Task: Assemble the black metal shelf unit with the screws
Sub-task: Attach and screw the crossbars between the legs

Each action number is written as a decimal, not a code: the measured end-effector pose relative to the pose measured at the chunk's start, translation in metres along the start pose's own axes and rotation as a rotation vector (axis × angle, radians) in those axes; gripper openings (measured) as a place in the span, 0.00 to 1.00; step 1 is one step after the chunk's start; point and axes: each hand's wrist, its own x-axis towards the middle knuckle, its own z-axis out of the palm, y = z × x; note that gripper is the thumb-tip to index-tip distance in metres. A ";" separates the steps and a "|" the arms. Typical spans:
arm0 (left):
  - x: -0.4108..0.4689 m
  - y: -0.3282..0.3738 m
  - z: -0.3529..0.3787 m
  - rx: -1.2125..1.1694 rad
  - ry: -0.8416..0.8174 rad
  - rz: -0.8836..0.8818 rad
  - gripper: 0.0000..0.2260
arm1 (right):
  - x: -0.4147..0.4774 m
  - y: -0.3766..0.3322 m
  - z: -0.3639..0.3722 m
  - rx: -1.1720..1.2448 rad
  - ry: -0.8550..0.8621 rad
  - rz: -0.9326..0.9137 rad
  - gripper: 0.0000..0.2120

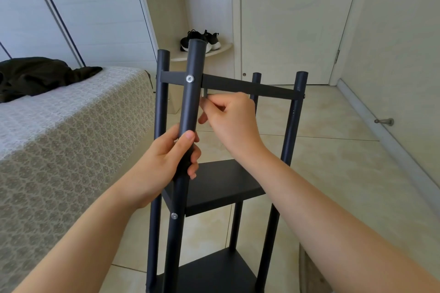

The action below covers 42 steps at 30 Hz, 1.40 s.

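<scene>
the shelf (221, 188) stood on the floor (333, 162) beside the bed (71, 126). the left hand (166, 159) gripped its post (191, 102) below 1 screw (189, 78); the right hand (233, 121) pinched a small silver tool (204, 93) just behind that post, under the top bar (238, 85)

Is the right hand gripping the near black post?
No, the left hand grips the near post; the right hand pinches a small silver piece beside it.
</scene>
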 end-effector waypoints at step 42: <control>0.004 0.002 0.003 -0.006 -0.073 -0.012 0.19 | -0.005 -0.002 -0.020 -0.068 -0.097 0.023 0.14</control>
